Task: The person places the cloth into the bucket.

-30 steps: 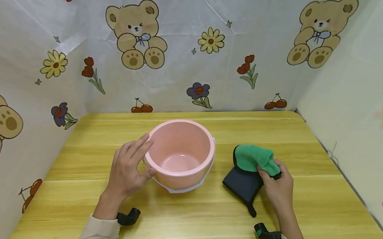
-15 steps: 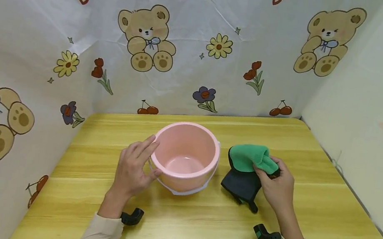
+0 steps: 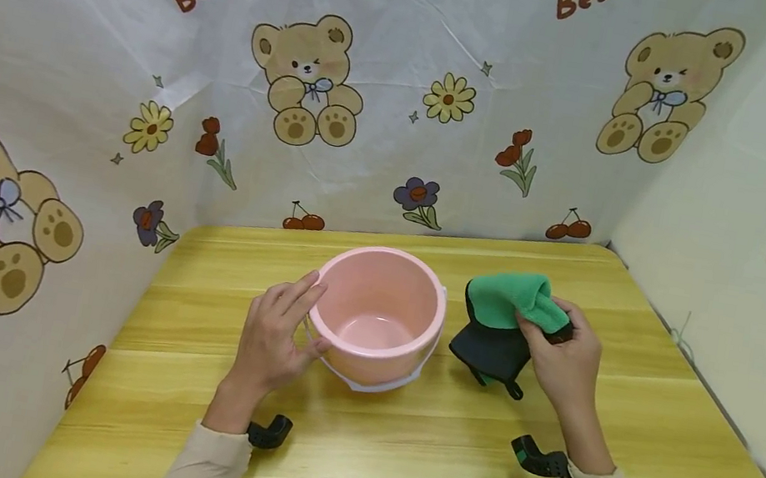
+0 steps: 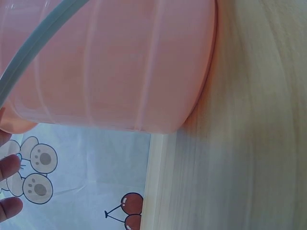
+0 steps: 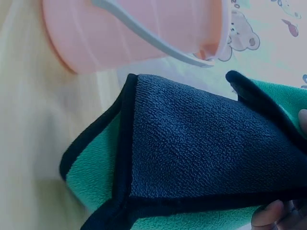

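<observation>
A pink bucket point(image 3: 372, 337) with a pale handle point(image 3: 369, 386) stands upright on the wooden table. My left hand point(image 3: 275, 339) rests at its left side, fingers fairly straight along the rim and thumb at the near rim. To the right of the bucket, my right hand point(image 3: 564, 358) pinches a cloth point(image 3: 510, 298), bright green on one face and dark grey on the other, with black edging. It hangs folded over, grey part point(image 5: 206, 143) below, a small black loop point(image 3: 514, 390) at its lower corner. In the left wrist view, the fingers point(image 4: 10, 167) extend beside the bucket.
The yellow wood-grain table point(image 3: 389, 477) ends at a white wall sheet point(image 3: 389, 20) printed with bears and flowers. Another pale sheet point(image 3: 746, 249) borders the right side. Black wrist cameras point(image 3: 270, 432) sit on both wrists.
My right hand has raised the cloth, and its loop corner now hangs higher. My left hand keeps its place on the bucket. The head view has shifted, so the scene sits further right.
</observation>
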A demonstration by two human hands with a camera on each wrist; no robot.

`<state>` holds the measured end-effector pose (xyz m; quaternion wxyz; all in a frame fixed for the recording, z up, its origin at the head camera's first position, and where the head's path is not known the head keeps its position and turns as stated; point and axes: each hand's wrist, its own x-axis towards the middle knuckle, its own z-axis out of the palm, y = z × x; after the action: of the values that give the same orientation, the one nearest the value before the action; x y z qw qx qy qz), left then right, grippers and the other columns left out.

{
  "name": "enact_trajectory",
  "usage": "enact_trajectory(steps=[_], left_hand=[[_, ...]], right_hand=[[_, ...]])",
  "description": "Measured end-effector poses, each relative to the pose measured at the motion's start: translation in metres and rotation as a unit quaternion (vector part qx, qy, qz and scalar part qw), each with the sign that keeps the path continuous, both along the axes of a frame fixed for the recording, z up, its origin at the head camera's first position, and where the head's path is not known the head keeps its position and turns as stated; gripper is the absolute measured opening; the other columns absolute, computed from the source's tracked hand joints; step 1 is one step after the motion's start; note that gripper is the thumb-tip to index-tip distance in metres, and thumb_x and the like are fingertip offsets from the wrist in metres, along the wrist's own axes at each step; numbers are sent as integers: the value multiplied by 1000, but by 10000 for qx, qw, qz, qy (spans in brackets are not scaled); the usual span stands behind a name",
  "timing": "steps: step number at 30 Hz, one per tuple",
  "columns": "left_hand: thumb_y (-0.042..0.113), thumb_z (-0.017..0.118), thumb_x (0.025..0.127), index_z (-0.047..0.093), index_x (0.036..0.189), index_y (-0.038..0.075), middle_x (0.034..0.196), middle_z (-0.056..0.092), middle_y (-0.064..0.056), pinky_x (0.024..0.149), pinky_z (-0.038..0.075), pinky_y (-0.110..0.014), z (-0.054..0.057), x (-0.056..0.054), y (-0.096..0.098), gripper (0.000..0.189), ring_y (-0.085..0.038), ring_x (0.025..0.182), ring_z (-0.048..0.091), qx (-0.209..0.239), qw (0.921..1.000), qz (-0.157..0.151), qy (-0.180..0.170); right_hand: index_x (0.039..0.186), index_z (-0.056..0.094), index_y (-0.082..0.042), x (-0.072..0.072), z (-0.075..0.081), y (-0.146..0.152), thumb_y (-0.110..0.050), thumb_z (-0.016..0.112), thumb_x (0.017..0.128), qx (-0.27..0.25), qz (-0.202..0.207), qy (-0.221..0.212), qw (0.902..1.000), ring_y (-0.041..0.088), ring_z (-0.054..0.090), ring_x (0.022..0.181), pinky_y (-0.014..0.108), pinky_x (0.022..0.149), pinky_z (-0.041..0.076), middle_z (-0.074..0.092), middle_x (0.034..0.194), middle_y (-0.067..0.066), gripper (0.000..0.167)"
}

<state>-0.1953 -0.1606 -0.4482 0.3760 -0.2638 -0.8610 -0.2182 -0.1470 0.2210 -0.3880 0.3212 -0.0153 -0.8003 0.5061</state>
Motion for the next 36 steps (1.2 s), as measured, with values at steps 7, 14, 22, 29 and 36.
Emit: enact_trajectory(steps=[7, 14, 22, 29, 36], left_hand=[[84, 25, 90, 59, 141, 18, 149, 56, -3, 86, 42, -48, 0, 0, 0, 90, -30, 118, 56, -14, 10000, 13, -30], [84, 24, 90, 59, 141, 18, 149, 56, -3, 88, 42, -49, 1, 0, 1, 90, -30, 118, 56, -58, 10000, 55, -27], [84, 25, 90, 58, 142, 18, 149, 56, -3, 88, 42, -50, 1, 1, 1, 90, -30, 118, 56, -52, 10000, 69, -10], [84, 25, 90, 59, 141, 19, 149, 56, -3, 88, 42, -50, -2, 0, -1, 90, -30, 118, 56, 8, 10000, 41, -9], [84, 25, 90, 58, 142, 20, 150, 55, -2, 90, 42, -50, -1, 1, 0, 89, -29, 118, 56, -50, 10000, 78, -34]], right_hand=[[116, 68, 0, -15, -1, 8, -6, 80, 84, 23, -72, 141, 9999, 0, 53, 57, 13, 55, 44, 60, 79, -22, 35], [116, 67, 4, -19, 14, 8, -4, 79, 84, -64, 6, 410, 9991, -2, 54, 60, 11, 57, 45, 60, 84, -21, 34], [117, 68, 1, -39, 33, 11, -7, 79, 86, -32, -84, 713, 9974, -2, 53, 58, 12, 57, 44, 60, 84, -20, 34], [117, 68, -1, -52, 61, 4, -9, 80, 84, -206, 162, 1197, 9925, -1, 59, 64, 12, 62, 48, 63, 91, -13, 35], [116, 68, -3, -56, 85, -8, -12, 80, 85, -185, 295, 1239, 9917, 2, 62, 70, 13, 66, 51, 64, 94, -11, 35]])
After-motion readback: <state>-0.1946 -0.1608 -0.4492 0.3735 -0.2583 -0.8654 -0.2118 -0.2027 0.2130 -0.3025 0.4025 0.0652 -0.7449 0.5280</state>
